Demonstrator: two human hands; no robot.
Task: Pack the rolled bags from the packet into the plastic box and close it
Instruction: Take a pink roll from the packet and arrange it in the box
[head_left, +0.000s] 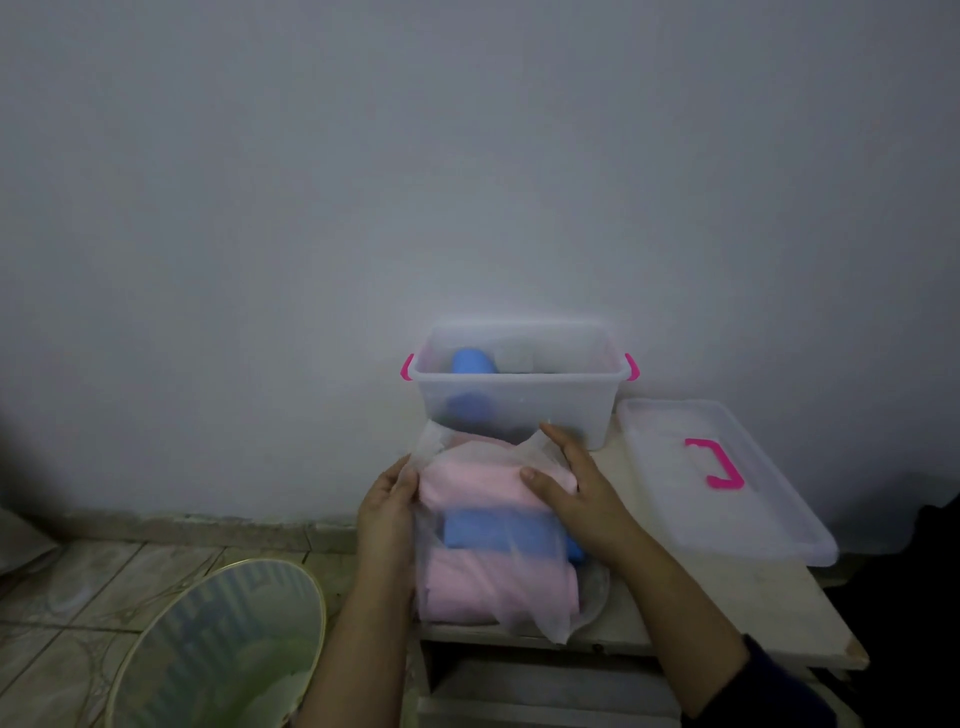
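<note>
A thin white packet (524, 608) lies on the small table (727, 592), holding a pink rolled bag (478, 483) at its open far end, a blue roll (498, 527) behind it and another pink roll (488, 582) nearest me. My left hand (387, 506) pinches the packet's left edge. My right hand (582, 488) rests on the far pink roll, thumb on top, fingers at the packet's mouth. Behind stands the clear plastic box (519, 405) with pink clips, open, with a blue roll (470, 364) and a grey roll (514, 356) inside. Its lid (717, 478) lies to the right.
The lid, with a pink handle, overhangs the table's right edge. A round mesh bin (223, 649) stands on the tiled floor at the lower left. A plain wall rises right behind the box. A dark shape sits at the far right.
</note>
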